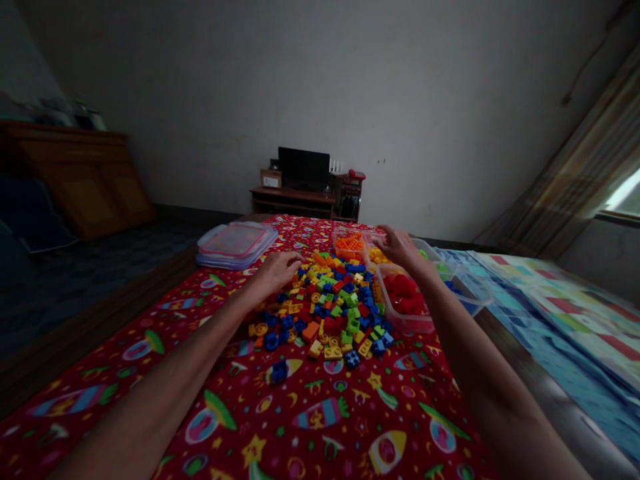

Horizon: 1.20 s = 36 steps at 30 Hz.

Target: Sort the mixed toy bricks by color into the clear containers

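Note:
A heap of toy building bricks in yellow, blue, green, red and orange spreads over the red patterned cloth. My left hand is at the heap's far left edge with fingers curled together; what they hold, if anything, is hidden. My right hand hovers over the clear box of yellow bricks, thumb and fingers apart, with nothing visible between them. Beside that box stands one with orange bricks. Nearer to me, a box of red bricks sits below my right forearm.
Stacked clear lids lie at the cloth's far left. Right of my forearm, another box holds blue bricks, with some green ones behind it. A single blue brick lies nearer me. Beyond is a desk with a monitor.

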Each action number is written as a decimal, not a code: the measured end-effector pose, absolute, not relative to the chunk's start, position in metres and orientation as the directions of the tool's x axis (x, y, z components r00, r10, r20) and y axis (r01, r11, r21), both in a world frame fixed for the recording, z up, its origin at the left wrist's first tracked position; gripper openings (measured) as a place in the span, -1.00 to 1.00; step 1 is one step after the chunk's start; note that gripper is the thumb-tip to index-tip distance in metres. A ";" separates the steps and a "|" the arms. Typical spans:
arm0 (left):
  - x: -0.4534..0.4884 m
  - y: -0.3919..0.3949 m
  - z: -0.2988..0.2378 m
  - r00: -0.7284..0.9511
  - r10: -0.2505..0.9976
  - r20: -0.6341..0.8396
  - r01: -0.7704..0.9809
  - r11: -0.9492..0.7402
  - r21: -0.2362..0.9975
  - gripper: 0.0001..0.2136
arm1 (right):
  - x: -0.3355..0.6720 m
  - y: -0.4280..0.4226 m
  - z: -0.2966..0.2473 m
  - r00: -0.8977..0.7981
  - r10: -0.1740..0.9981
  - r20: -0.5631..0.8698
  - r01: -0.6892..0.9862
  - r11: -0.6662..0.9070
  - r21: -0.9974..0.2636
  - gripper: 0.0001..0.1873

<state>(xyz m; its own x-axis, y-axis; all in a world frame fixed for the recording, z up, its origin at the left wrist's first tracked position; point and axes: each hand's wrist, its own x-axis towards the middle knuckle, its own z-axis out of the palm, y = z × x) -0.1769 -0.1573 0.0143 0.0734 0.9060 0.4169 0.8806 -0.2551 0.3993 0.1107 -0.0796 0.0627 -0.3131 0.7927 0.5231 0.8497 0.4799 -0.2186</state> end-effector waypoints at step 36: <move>-0.152 -0.251 -0.068 0.257 0.876 0.408 0.867 -0.396 0.304 -0.47 | 0.053 -0.216 -0.021 -0.904 0.246 0.349 0.348 0.898 0.269 -0.79</move>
<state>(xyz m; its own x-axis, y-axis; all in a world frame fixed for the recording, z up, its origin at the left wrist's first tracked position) -0.1518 -0.2510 -0.0677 0.2570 0.8761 0.4078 0.8668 -0.3956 0.3035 0.0529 -0.2155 -0.0210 -0.9045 0.2460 0.3485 0.3479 0.8981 0.2691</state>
